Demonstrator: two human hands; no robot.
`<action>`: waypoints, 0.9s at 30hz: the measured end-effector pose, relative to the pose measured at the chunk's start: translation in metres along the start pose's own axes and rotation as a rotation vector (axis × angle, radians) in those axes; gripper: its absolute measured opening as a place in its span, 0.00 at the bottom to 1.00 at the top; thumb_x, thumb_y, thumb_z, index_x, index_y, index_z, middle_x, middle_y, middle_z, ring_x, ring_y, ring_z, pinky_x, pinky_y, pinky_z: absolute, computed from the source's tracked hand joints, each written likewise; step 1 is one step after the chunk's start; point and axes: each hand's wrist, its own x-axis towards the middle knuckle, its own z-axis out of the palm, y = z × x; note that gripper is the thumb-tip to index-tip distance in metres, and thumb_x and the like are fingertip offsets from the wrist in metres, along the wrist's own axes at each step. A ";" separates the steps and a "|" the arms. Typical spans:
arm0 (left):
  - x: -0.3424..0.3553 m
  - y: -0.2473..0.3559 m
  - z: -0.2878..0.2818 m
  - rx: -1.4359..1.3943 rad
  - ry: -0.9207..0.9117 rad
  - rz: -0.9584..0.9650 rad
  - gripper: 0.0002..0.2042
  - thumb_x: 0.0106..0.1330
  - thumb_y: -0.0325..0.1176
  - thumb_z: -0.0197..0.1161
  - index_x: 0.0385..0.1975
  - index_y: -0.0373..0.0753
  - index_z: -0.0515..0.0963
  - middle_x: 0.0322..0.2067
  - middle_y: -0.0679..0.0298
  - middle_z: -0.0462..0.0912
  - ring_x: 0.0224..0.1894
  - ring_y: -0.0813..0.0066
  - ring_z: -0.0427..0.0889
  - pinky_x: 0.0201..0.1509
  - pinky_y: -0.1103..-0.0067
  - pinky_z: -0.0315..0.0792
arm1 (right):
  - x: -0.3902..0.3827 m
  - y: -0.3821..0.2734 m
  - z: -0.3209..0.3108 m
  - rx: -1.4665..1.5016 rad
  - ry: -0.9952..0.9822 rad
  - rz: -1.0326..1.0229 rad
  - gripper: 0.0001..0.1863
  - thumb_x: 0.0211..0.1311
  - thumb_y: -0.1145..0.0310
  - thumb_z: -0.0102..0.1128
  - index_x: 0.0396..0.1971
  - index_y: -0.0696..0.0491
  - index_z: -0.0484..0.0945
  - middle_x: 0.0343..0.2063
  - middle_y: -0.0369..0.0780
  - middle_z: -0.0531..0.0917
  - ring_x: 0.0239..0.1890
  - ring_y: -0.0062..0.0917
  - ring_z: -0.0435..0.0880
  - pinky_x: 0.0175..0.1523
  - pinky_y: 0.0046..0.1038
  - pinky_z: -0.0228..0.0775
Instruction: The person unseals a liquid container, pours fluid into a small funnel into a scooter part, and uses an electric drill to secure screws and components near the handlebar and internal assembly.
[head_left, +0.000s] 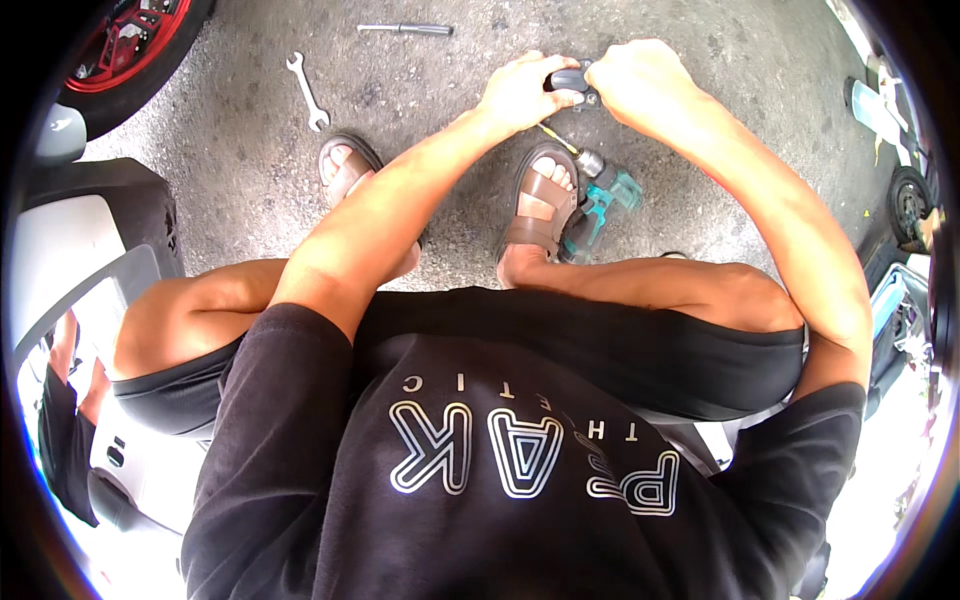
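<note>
Above the floor in front of my feet, both hands meet at a small rounded dark grey part [568, 80] whose kind I cannot make out. My left hand [520, 92] closes round its left side, with the thumb below and fingers above. On its right side my right hand [637, 82] is closed, its fingers mostly hidden behind the back of the hand. A darker piece with a round fitting shows between the hands. Just below them lies a teal and black cordless drill [598, 205] beside my right sandal, a long thin bit pointing up to the left.
An open-ended wrench [308, 92] and a screwdriver [405, 29] lie on the rough grey ground [240, 150]. A red-rimmed wheel [125, 45] stands at the far left, above white and black vehicle panels [70, 240]. A small black wheel [908, 207] and other items line the right edge.
</note>
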 end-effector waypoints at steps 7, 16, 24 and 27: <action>-0.002 -0.002 0.001 -0.006 0.046 0.006 0.24 0.56 0.43 0.68 0.55 0.54 0.78 0.42 0.57 0.80 0.48 0.54 0.81 0.55 0.63 0.74 | 0.008 -0.030 -0.013 -0.042 -0.035 -0.080 0.07 0.53 0.70 0.61 0.30 0.52 0.86 0.30 0.43 0.87 0.36 0.34 0.88 0.43 0.32 0.79; -0.002 0.004 -0.001 -0.036 0.011 -0.038 0.25 0.56 0.47 0.70 0.56 0.53 0.78 0.42 0.57 0.79 0.48 0.54 0.81 0.55 0.63 0.74 | 0.005 -0.010 -0.007 0.105 -0.128 0.186 0.08 0.53 0.69 0.61 0.30 0.52 0.87 0.25 0.48 0.85 0.33 0.39 0.88 0.40 0.38 0.79; 0.000 0.003 0.000 -0.053 0.034 -0.029 0.25 0.57 0.49 0.70 0.55 0.53 0.78 0.42 0.57 0.79 0.48 0.55 0.81 0.55 0.63 0.73 | 0.004 -0.005 0.004 0.235 -0.086 0.296 0.10 0.53 0.69 0.61 0.35 0.51 0.87 0.27 0.47 0.85 0.33 0.42 0.87 0.42 0.41 0.79; -0.002 0.004 -0.003 -0.031 0.026 -0.030 0.25 0.57 0.49 0.70 0.55 0.51 0.78 0.42 0.57 0.79 0.48 0.55 0.81 0.55 0.63 0.73 | 0.008 -0.013 -0.005 0.093 -0.172 0.196 0.09 0.53 0.70 0.61 0.32 0.52 0.86 0.26 0.46 0.85 0.34 0.42 0.87 0.42 0.40 0.79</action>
